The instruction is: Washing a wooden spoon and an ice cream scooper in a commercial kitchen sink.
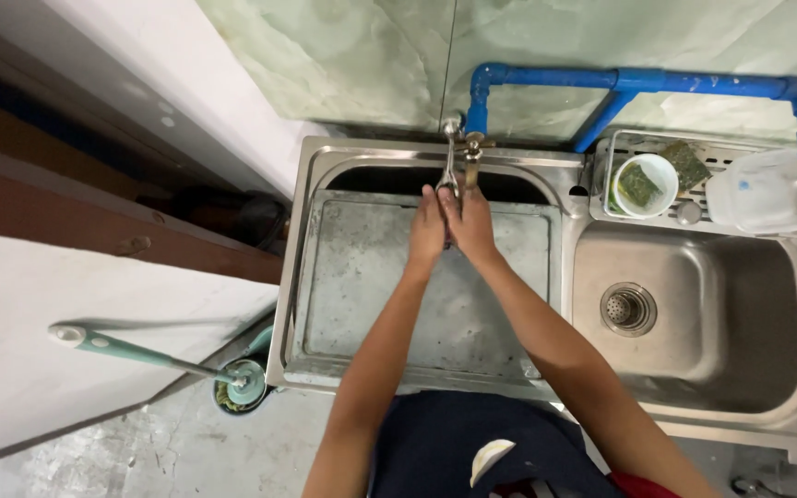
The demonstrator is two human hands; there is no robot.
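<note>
Tap (458, 157) is standing at the back rim of the sink (325, 277), at the foot of the blue pipe (657, 83) — its spout is running roughly toward the person, so its long axis is lying in line with both forearms. Both hands are meeting directly under and in front of it. Left hand (426, 226) and right hand (470, 221) are pressing side by side, touching each other, fingertips pointing away from the person and reaching the spout's lower end. Neither is clearly nearer; the right one is perhaps lying a shade further up toward the tap.

Fingers are lying extended and close together, not curled around anything — no object is showing in either hand. Whether a fingertip is actually touching the metal I cannot tell.

Beneath the hands a flat grey tray (362, 277) is filling the basin in front of the tap. To the right of the tap a second basin is lying open with a round drain (628, 308) in its floor; behind it a rack is holding a white cup (646, 184) with a green scouring pad and a translucent tub (758, 194).

Hard to make out: whether water is running — no stream is visible. Palms are facing down and hidden. The spout's mouth is covered by the fingers. Far left of the tap, a teal-handled mop (140, 355) is leaning over a bucket, partly cut off by a white board.
</note>
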